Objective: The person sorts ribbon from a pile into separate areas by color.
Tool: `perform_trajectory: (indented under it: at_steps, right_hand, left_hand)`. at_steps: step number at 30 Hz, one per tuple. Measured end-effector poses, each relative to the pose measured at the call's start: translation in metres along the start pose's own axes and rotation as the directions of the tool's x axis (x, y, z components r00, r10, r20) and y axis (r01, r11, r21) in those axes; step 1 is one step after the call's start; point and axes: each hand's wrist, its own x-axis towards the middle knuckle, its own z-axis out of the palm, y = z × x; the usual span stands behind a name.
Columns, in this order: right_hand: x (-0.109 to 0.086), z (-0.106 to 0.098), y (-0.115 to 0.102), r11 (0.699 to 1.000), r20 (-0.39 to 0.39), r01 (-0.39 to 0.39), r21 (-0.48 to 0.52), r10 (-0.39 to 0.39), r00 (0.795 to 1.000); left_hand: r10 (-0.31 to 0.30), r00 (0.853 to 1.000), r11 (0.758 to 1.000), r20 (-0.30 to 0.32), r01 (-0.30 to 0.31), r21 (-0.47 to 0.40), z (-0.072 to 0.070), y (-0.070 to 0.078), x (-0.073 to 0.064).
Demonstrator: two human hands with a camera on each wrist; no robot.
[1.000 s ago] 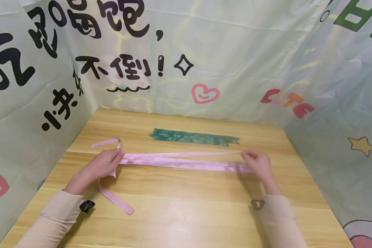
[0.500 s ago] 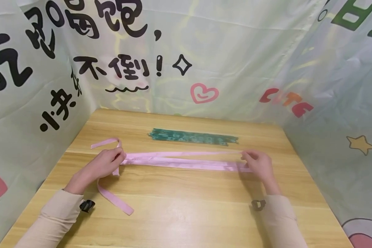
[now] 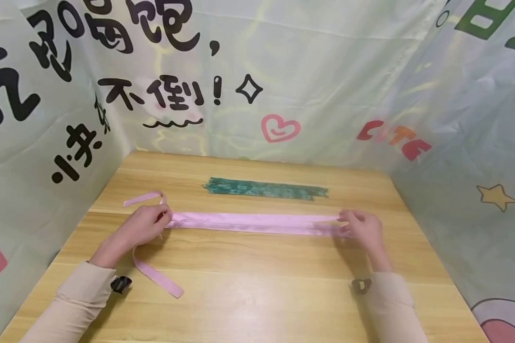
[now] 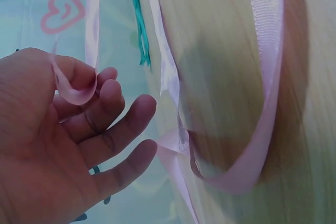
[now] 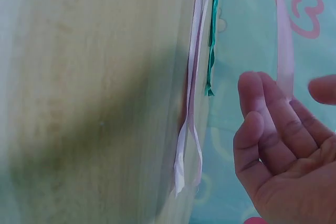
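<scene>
Lengths of pink ribbon (image 3: 249, 220) run side by side across the middle of the table. At their left end my left hand (image 3: 148, 226) pinches one strip between thumb and forefinger; the left wrist view shows that ribbon (image 4: 92, 19) curving round by the thumb, the other fingers loosely bent. At the opposite end is my right hand (image 3: 365, 233). The right wrist view has its thumb (image 5: 323, 88) apart from the fingers, with the raised ribbon's end (image 5: 285, 72) lying against them. Two more pink ribbon ends (image 5: 191, 145) hang lower there.
Behind the pink strips lies a bundle of green ribbon (image 3: 266, 188). A loose pink tail (image 3: 159, 278) trails toward the front left, another (image 3: 141, 198) toward the back left. Printed cloth walls (image 3: 317, 95) enclose the wooden table (image 3: 257, 295) at the back and sides.
The upper pink strip has come down beside the others, closing the gap. My right hand has shifted slightly right and its thumb and fingers have parted. The left hand keeps its pinch.
</scene>
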Motion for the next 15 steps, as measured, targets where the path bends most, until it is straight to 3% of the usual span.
perform_trajectory:
  at_steps: [8,15]
  right_hand:
    - [-0.003,-0.001,0.008,0.994,-0.016,0.016,-0.111,-0.018,1.000]
    - [-0.004,-0.003,0.012,0.996,-0.001,-0.005,-0.085,0.005,1.000]
  left_hand:
    - [-0.033,0.999,0.999,0.016,0.032,0.018,-0.001,0.004,-0.001]
    - [-0.041,0.999,0.998,0.023,0.040,0.043,-0.001,0.004,0.000]
